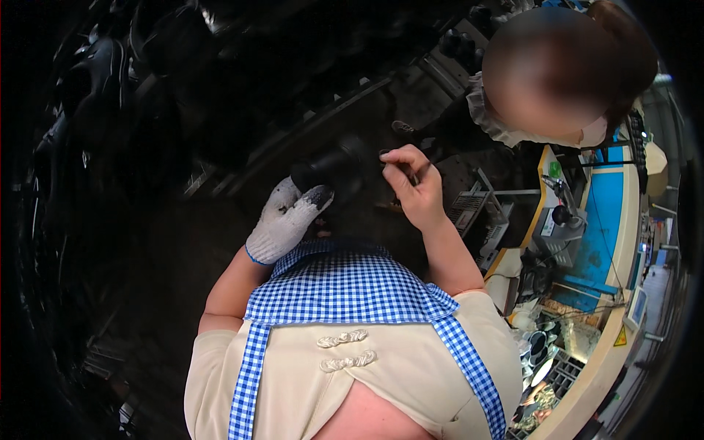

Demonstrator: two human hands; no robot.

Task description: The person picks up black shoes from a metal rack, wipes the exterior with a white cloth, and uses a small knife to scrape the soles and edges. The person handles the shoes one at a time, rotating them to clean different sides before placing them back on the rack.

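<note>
My left hand [288, 220] wears a white knitted glove with a dark, soiled thumb tip. Its fingers close on the near end of a black, smooth, rounded piece [330, 165], perhaps part of a boot; its outline fades into the dark background. Bare and raised to the right of that piece, my right hand [416, 187] pinches thumb and forefinger together. A small dark bit [384, 155] shows at the fingertips, too small to name. A gap separates my right hand from the black piece.
Shiny black boot-like shapes [103, 73] crowd the dark far left. Another person [506, 125] stands at the far right. Along the right runs a bench with a blue surface [609, 213], a grey machine [561, 231] and a black crate [568, 374]. A metal rack [473, 209] stands beside my right forearm.
</note>
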